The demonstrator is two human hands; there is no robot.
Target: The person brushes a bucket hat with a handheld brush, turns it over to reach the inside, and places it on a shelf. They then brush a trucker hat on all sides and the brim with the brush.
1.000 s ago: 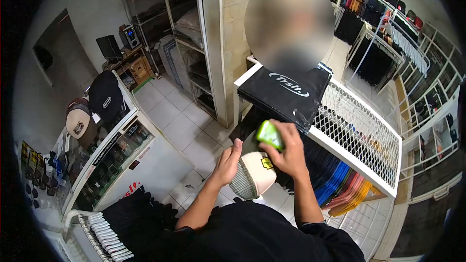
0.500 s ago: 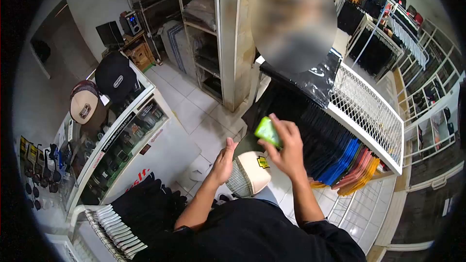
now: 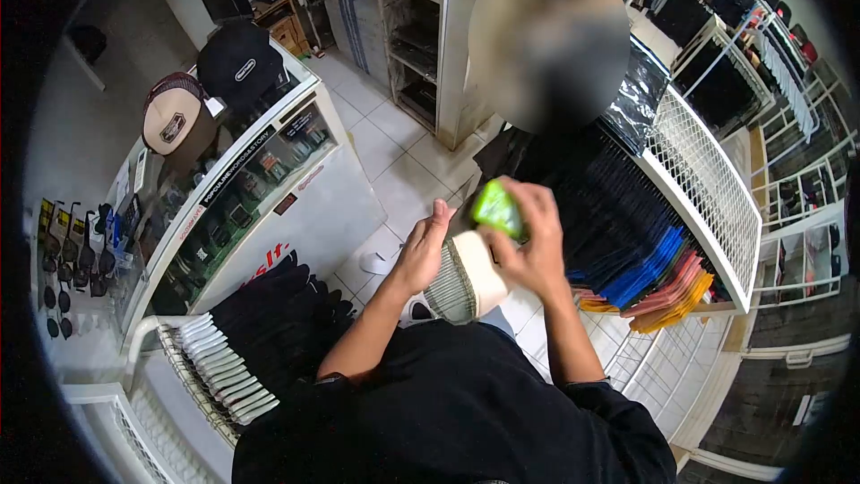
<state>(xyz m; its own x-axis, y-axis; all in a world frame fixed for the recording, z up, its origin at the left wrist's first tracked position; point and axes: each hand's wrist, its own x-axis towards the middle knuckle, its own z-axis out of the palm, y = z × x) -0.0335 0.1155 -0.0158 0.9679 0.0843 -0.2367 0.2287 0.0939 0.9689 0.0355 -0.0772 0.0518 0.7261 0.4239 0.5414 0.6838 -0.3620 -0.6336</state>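
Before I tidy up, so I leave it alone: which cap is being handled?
The cream cap with grey mesh, between the left hand and right hand; the cream-fronted cap and black cap sit on the display case.

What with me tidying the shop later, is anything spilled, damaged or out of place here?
Nothing looks spilled or damaged. The one oddity is a small white object on the floor tiles, beside the display case; it may be a shoe, but I cannot tell.

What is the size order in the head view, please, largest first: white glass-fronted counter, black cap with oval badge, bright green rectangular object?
1. White glass-fronted counter
2. Black cap with oval badge
3. Bright green rectangular object, partly hidden
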